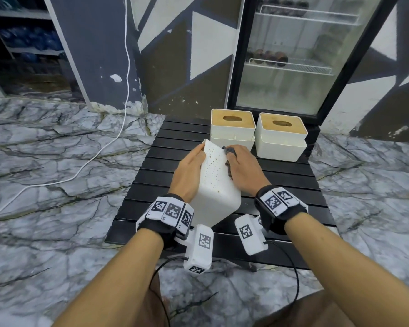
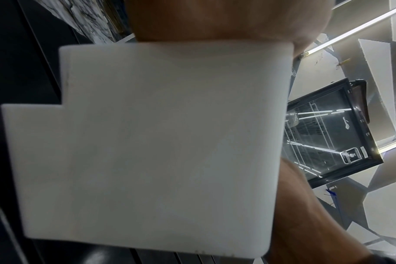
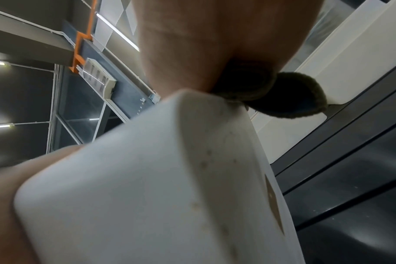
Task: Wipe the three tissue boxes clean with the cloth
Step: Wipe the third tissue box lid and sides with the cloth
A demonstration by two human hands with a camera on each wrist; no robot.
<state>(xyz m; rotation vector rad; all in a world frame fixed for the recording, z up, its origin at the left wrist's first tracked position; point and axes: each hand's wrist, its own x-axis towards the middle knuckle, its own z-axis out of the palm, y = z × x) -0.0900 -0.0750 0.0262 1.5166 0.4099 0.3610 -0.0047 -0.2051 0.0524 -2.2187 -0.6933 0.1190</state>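
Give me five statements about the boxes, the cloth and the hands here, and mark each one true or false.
1. The left hand holds a white tissue box tipped up off the black slatted table. True.
2. The right hand is empty. False: it presses a dark cloth against the held box.
3. Two other tissue boxes stand side by side at the table's far edge. True.
4. Those two boxes have blue lids. False: their tops are wood-coloured with an oval slot.
5. The held box's upper face is spotless. False: it shows small dark specks.

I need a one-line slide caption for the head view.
Left hand steadies a tilted white tissue box while right hand wipes it with a dark cloth.
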